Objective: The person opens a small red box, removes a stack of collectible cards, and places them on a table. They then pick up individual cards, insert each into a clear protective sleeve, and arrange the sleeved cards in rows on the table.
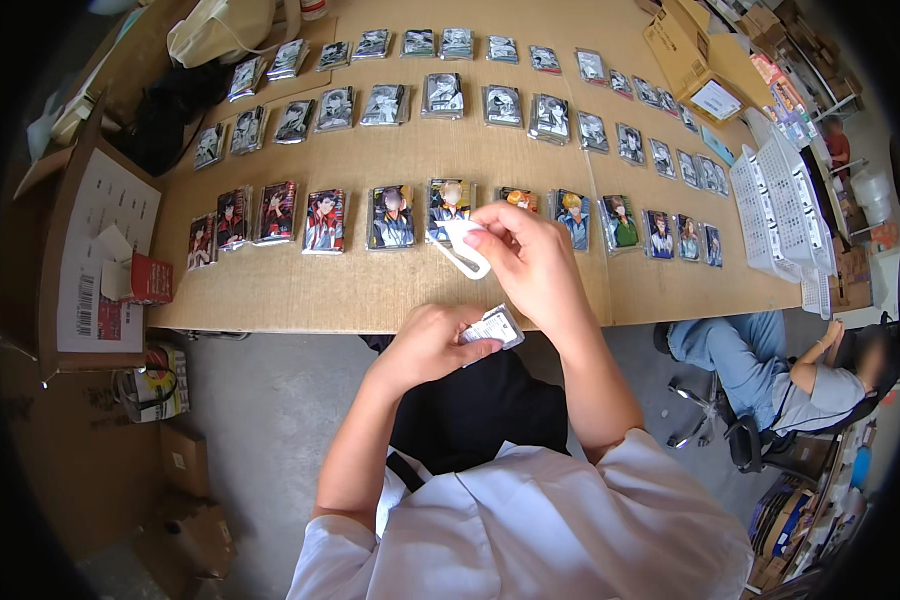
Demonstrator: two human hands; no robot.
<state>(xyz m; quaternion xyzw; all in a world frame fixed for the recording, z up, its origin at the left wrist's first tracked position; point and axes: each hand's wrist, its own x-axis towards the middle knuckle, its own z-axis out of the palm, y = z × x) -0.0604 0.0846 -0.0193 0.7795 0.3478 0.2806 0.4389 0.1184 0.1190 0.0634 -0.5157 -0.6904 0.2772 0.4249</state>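
Observation:
My left hand (425, 345) is closed on a small pack of cards (497, 326) in clear wrap, held low at the table's front edge. The upper face of this pack is whitish with small dark print. Just above it, my right hand (532, 258) pinches a white curled strip (464, 252) between thumb and fingers; I cannot tell whether it is paper or plastic. Beyond my right hand runs a row of wrapped card stacks with coloured character pictures, among them a green one (620, 222). My right hand partly hides the middle stacks.
Two further rows of grey-toned card stacks (384, 105) lie across the wooden table (370, 290). White plastic baskets (785, 205) stand at the right edge, an open cardboard box (705, 60) behind them. At left is a large carton (100, 250). Another person (810, 375) sits at right.

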